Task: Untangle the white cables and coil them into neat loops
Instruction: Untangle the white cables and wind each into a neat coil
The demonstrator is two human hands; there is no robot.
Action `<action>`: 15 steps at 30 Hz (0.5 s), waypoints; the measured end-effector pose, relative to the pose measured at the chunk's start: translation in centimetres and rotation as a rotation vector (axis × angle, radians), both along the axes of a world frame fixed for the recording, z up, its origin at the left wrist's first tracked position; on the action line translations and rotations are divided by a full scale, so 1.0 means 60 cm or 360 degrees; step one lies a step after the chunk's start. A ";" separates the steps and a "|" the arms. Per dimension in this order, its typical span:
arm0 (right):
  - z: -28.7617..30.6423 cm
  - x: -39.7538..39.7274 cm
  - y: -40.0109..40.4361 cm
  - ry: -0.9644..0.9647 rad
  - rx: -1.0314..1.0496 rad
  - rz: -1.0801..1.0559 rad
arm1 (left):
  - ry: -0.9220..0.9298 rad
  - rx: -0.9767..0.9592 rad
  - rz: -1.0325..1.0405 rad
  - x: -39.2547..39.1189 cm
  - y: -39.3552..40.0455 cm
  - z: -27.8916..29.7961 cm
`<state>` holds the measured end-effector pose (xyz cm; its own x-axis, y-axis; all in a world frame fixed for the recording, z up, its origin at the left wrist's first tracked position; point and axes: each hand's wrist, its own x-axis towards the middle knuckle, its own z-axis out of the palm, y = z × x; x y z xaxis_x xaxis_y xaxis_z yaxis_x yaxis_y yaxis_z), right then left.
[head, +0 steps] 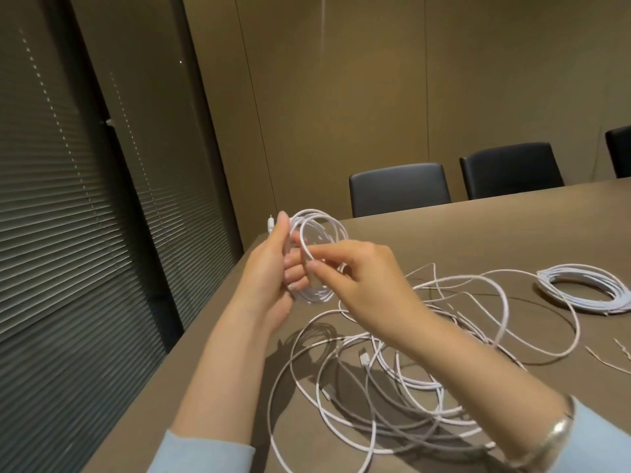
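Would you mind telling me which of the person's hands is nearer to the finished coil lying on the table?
Right. The right hand is nearer the finished coil, which lies apart at the table's far right. The left hand, holding the coil in progress, is farther left.

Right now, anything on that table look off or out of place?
Only the expected mess: a loose tangle of white cable sprawls over the table, strands crossing. Both the left hand and the right hand hold a half-made coil. A finished coil lies flat at far right. No visible damage.
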<state>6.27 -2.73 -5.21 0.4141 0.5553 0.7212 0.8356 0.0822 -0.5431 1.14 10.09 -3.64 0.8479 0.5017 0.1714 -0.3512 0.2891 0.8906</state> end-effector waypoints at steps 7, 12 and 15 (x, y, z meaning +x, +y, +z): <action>-0.015 -0.008 0.015 -0.0328 -0.0111 -0.0201 | 0.0138 0.0334 0.0091 0.000 -0.028 -0.002; -0.022 -0.004 0.022 -0.0140 0.0182 -0.0132 | 0.0053 0.0195 0.0020 0.007 -0.021 -0.004; -0.017 -0.010 0.017 0.0257 0.0228 -0.0021 | -0.0023 0.0072 0.0009 0.008 -0.003 -0.007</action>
